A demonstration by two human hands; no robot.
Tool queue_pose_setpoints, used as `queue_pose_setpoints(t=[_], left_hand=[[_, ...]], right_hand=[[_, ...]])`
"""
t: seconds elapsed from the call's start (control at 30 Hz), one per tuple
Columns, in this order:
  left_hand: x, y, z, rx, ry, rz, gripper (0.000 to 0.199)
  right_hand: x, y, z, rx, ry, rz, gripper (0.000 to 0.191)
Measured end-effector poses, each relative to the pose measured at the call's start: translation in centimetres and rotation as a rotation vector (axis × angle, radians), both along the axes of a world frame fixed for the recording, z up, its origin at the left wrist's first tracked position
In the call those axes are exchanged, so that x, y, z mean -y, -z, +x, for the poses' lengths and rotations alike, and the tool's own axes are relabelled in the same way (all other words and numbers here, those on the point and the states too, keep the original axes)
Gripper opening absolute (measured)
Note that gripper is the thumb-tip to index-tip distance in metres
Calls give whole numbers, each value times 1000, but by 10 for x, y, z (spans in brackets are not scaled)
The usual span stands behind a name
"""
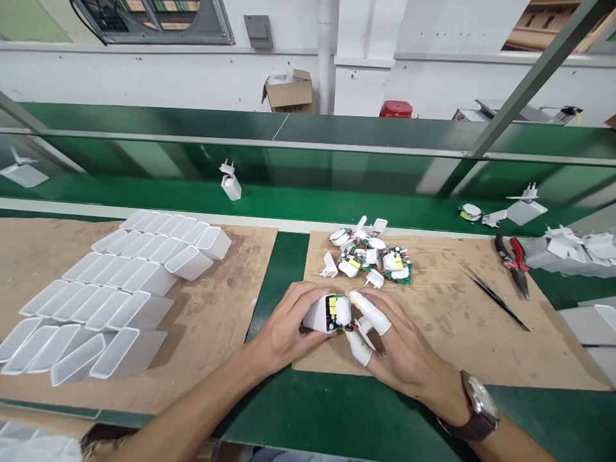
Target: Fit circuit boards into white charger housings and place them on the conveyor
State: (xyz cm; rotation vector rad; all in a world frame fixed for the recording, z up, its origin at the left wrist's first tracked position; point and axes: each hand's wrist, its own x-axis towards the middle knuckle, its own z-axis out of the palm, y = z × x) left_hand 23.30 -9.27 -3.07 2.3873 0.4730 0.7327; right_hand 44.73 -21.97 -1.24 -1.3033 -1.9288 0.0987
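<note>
My left hand (294,321) is closed around a white plastic charger housing (315,314), tilted on its side with its mouth facing right. A circuit board (339,312) with a yellow transformer and a white pad sits partly inside that mouth. My right hand (389,330), with white finger cots on thumb and forefinger, grips the board's outer end, where a white plug piece (366,326) shows between the fingers. Just beyond the hands lies a pile of circuit boards (370,253) with white plug pieces attached.
Rows of open white housings (139,266) stand on cardboard at left. Tweezers (498,299) and red-handled pliers (514,266) lie at right, beside assembled white units (572,250). A single housing with a plug (231,183) stands on the green ledge behind.
</note>
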Motion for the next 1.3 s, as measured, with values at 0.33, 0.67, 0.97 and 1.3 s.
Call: queue_pose_setpoints(t=[0.33,0.67,0.97,1.3], left_hand=[[1,-3,2,21,9,16,59],[1,-6,1,22,19,-6,58],[1,3,-2,38,23,15,58],[1,-3,2,49,19,-8,59]], right_hand=[[0,2,2,-32,-20,-25,76],[4,2,6,-39,-43,-45,77],[-1,-2,0,-17,-11,12,72],[2,4,3,-1,-27,-25,77]])
